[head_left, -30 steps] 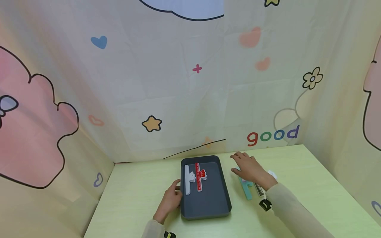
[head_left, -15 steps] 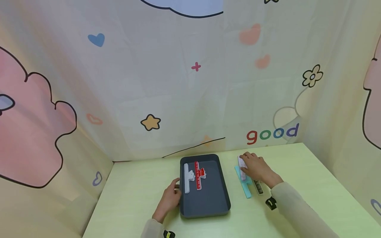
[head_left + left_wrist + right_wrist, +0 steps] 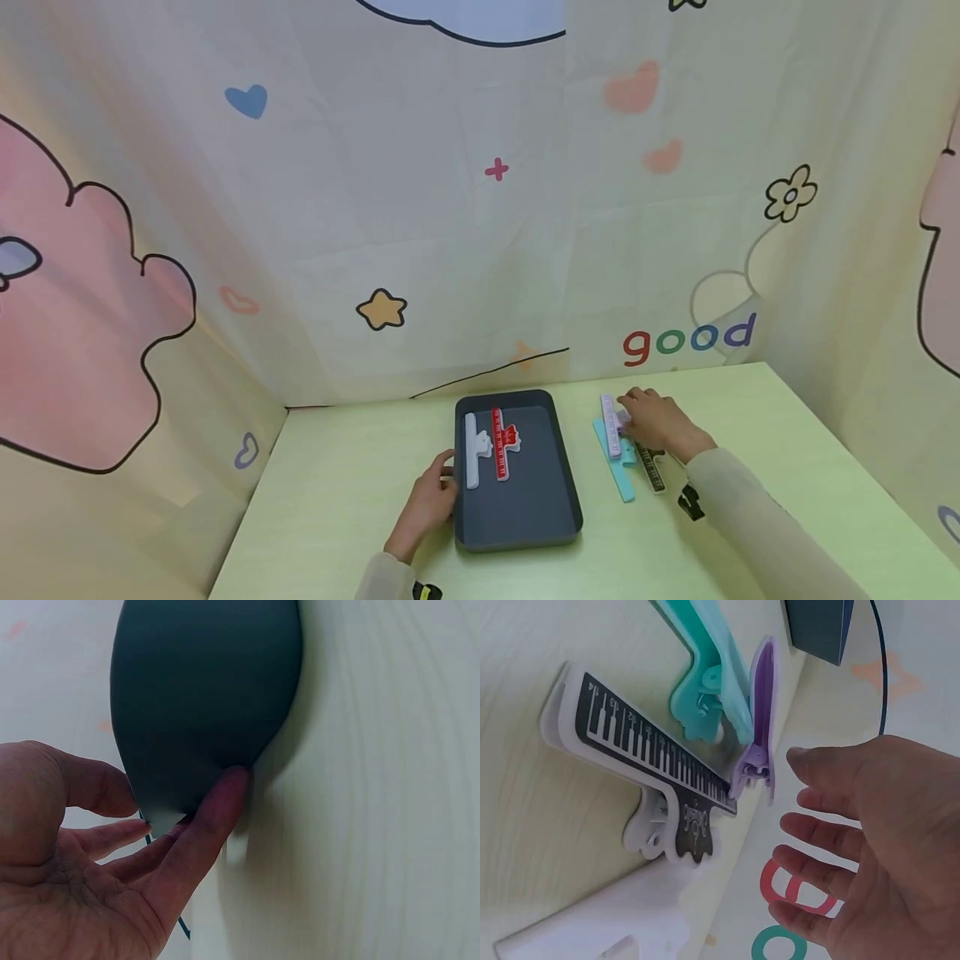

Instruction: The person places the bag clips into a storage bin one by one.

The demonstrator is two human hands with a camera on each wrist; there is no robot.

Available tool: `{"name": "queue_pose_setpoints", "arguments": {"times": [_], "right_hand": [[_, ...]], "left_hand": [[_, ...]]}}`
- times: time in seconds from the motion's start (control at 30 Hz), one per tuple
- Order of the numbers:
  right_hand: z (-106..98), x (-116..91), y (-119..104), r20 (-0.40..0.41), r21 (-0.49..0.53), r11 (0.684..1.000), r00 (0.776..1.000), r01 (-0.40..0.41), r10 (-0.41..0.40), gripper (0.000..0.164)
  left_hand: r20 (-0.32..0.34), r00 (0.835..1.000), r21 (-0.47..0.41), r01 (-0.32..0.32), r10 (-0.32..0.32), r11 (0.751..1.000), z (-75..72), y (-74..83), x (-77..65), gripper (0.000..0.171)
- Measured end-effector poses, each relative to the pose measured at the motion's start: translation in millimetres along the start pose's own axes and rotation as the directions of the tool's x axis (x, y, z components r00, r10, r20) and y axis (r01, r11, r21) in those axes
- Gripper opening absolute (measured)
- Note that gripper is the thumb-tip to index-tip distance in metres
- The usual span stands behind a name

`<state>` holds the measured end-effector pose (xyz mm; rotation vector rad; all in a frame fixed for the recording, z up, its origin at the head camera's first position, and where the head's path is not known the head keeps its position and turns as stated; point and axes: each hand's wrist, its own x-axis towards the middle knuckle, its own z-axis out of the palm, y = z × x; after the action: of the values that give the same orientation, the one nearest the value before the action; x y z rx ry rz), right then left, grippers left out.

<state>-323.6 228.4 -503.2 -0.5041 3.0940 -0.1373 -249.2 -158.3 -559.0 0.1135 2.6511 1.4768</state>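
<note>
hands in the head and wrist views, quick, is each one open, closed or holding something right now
Left hand: holding the edge of the tray.
Right hand: open, holding nothing, beside the purple clip.

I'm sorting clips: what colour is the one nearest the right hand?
Purple clip, clearest in the right wrist view.

Cartoon-printed fabric (image 3: 420, 208) around a table (image 3: 337, 475) makes this a booth.

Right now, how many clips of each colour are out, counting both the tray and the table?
White: 2, the tray clip and the table clip
Red clip: 1
Teal clip: 1
Purple clip: 1
Black-faced clip: 1
Total: 6
</note>
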Motion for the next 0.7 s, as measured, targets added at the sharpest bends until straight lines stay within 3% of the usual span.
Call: {"name": "queue_pose_setpoints", "arguments": {"times": [0.5,0.7], "right_hand": [[7.4,8.8,1.8,0.128,0.007,1.000,0.992,-0.019,0.018,0.048],[10.8,12.0,1.9,0.142,0.003,1.000,0.990,-0.017,0.017,0.046]], "left_hand": [[0.004,1.000,-0.007,0.012,-0.012,1.000,-0.8,3.2,-1.5,0.054],[0.004,1.000,-0.008,0.018,-0.018,1.000,-2.2,5.7,-2.3,0.054]]}}
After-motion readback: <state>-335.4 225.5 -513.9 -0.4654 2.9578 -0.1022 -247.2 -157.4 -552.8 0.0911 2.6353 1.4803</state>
